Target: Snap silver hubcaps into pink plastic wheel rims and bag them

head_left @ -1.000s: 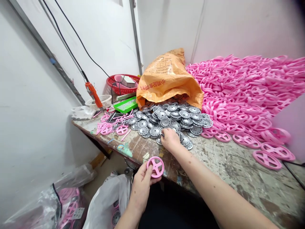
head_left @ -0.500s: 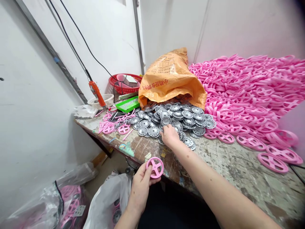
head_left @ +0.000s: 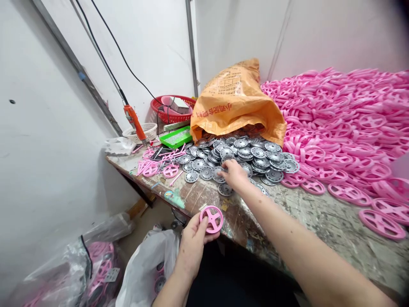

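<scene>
Near the table's front edge, my left hand (head_left: pixel 195 238) grips a pink wheel (head_left: pixel 211 219) with a cross of spokes, its thumb over the rim. My right hand (head_left: pixel 234 174) reaches onto the pile of grey discs (head_left: pixel 244 152); its fingers are bent over the discs and partly apart, and whether a disc is between them is unclear. One grey disc (head_left: pixel 225 189) lies just below that hand. The discs spill from the mouth of an orange sack (head_left: pixel 236 104).
A large heap of pink wheels (head_left: pixel 345 119) fills the right. At the left are pink rods (head_left: pixel 159 158), a green tray (head_left: pixel 175 137), a red basket (head_left: pixel 159 111), a white basket (head_left: pixel 148 131) and a hanging orange screwdriver (head_left: pixel 134 121). Below stands a white bag (head_left: pixel 143 264).
My right hand has lifted slightly among the discs and its fingers have spread a little. A grey disc now shows below it. The view has shifted slightly; my left hand still grips the pink wheel.
</scene>
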Available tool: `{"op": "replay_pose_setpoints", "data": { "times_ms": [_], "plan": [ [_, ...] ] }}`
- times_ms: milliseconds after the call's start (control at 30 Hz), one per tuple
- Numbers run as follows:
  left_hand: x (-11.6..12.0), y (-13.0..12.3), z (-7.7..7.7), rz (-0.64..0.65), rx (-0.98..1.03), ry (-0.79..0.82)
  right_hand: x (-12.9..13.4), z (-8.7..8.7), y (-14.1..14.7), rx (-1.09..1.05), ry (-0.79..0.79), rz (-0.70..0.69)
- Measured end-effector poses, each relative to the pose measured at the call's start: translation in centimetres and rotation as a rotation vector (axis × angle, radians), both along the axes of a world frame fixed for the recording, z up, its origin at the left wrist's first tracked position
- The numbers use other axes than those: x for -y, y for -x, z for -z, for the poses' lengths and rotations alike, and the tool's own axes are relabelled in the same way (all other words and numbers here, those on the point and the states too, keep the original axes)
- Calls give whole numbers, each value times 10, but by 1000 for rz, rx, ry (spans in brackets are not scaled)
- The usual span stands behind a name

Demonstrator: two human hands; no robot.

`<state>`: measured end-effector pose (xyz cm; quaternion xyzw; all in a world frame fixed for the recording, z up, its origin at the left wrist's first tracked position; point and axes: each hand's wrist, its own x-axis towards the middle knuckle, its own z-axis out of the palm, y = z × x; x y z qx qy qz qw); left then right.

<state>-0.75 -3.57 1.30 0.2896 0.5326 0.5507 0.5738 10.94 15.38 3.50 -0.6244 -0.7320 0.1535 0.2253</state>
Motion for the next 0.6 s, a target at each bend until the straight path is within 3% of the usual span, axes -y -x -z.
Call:
{"op": "replay_pose_setpoints", "data": {
  "times_ms": [433,600],
  "plan": [
    [-5,-12,0,76,-43,-23,0,-7,-76,-465,-54,89],
    [-6,-20,-2,108,-39,-47,15,-14,-110,-620,-51,189]
  ]
}}
